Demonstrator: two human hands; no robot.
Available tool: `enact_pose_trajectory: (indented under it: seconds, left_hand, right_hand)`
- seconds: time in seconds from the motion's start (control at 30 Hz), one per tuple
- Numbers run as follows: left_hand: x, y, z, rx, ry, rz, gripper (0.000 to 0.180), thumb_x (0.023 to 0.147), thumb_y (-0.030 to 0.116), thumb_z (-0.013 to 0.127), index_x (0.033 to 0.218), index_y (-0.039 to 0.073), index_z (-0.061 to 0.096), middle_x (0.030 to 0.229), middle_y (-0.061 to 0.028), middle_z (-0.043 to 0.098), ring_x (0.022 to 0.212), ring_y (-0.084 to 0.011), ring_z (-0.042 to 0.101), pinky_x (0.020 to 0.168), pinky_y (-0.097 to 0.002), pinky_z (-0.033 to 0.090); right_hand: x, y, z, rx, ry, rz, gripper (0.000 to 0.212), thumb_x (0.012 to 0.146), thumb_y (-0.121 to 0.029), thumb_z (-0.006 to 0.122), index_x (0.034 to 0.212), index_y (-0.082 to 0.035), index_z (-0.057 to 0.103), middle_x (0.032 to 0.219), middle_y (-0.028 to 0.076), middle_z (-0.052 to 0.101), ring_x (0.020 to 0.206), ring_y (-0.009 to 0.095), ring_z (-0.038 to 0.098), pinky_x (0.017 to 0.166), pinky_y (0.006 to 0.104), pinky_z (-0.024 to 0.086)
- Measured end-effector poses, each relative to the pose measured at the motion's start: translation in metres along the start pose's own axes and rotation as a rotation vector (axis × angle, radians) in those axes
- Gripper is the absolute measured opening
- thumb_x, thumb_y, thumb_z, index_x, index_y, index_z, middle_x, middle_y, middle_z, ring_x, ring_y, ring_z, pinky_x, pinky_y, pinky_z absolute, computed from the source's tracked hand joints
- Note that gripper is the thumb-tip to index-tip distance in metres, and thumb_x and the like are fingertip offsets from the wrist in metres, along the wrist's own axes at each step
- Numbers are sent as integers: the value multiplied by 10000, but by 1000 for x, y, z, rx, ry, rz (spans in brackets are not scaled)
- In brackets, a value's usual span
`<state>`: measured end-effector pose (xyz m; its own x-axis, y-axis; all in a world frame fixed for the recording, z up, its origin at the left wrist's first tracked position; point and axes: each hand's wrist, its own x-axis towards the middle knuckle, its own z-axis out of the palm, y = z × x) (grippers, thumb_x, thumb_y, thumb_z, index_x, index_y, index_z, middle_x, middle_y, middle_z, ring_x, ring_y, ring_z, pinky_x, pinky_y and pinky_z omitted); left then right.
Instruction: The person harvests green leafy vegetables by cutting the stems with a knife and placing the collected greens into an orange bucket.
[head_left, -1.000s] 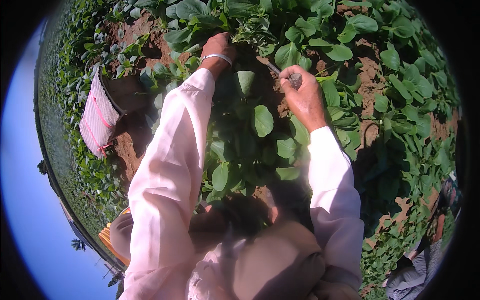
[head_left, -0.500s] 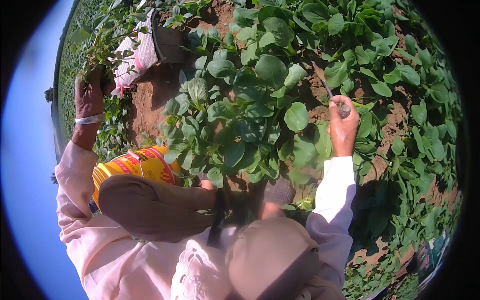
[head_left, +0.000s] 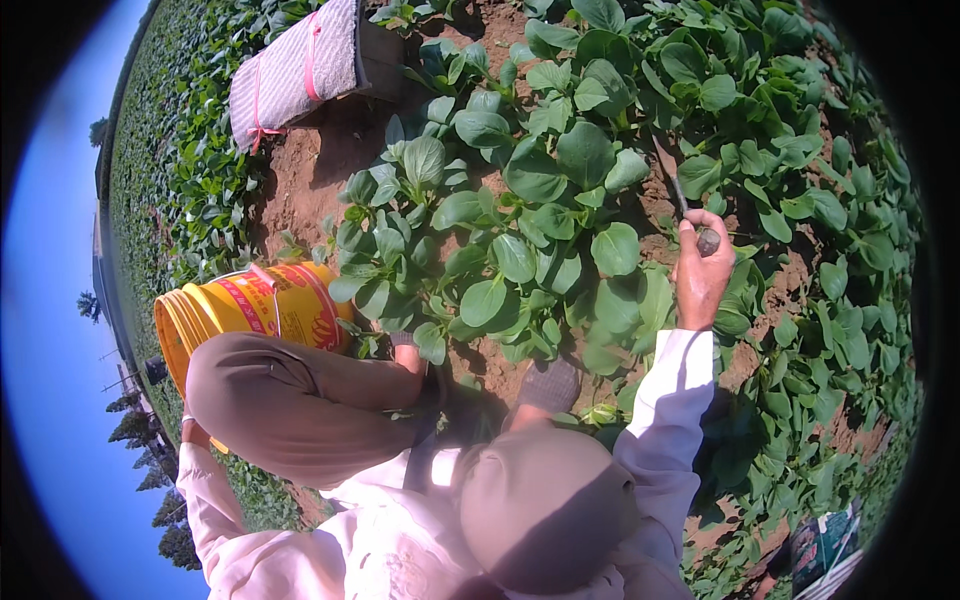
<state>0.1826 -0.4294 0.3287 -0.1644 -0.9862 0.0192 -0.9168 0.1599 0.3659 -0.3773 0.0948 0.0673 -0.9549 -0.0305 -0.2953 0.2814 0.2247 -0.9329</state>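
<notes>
A slim tool (head_left: 677, 186) among broad leaves (head_left: 514, 258), a yellow bucket (head_left: 235, 318) to the left

In bright sun, the right hand (head_left: 703, 280) is closed around the slim tool, whose rounded, greyish handle end shows beside the curled fingers. Its thin shaft runs toward the far side into a gap between plants, where a narrow, rust-brown blade points over crumbly, reddish soil (head_left: 310, 190). The left hand (head_left: 194, 430), at the near left, is by the ribbed rim of the yellow bucket and mostly hidden behind a bent knee (head_left: 245, 390); whether it is spread or gripping anything, one cannot tell. The bucket, smooth-walled and banded with red, is just beside that knee, its round mouth turned to the left and its wire handle (fitted with a pinkish grip) arching across its side. Between bucket and tool spread the broad leaves, oval and smooth, some cupped, others flat. At the far left sits a boxy block (head_left: 295, 68), faced in pale, ridged material and bound with bright pink strips. Brown trousers (head_left: 330, 440) fold softly at the near side, loose, pale pink sleeves (head_left: 665, 400) catch the light, and textured grey footwear (head_left: 549, 385) rests on the soil near the plants.
</notes>
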Motion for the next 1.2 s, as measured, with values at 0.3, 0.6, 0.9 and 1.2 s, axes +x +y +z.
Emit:
enact_pose_trajectory:
  seconds: [0.3, 0.6, 0.9, 1.2]
  left_hand:
    - [71, 185, 9, -11, 175, 577, 221, 873, 130, 557, 1088, 84, 584, 980, -13, 614, 841, -117, 580, 643, -243, 446]
    - [-90, 482, 285, 17, -751, 1457, 203, 874, -21, 503, 1070, -23, 556, 973, -128, 594, 899, -256, 600, 789, -309, 466]
    - [-177, 544, 478, 506, -526, 1485, 359, 752, 371, 656, 960, 81, 622, 811, -143, 661, 788, -356, 640, 672, -445, 514]
    - [-127, 509, 533, 356, -746, 1307, 298, 803, 341, 620, 916, 66, 647, 828, -180, 654, 807, -393, 611, 710, -456, 494]
  right_hand:
    - [38, -60, -9, -16, -287, 69, 52, 817, -62, 609, 868, -49, 613, 578, -46, 459, 475, 46, 430, 412, 237, 344]
    - [15, -93, -9, -760, -290, -349, 183, 687, -31, 586, 868, -45, 607, 756, 207, 630, 748, 414, 600, 680, 484, 480]
    - [13, -67, 26, -599, -146, -316, 168, 716, -8, 592, 880, -39, 569, 742, 196, 626, 740, 424, 597, 658, 500, 463]
    - [1, -58, 49, -538, -208, -248, 167, 725, -2, 592, 885, -44, 568, 704, 190, 621, 700, 409, 604, 632, 486, 459]
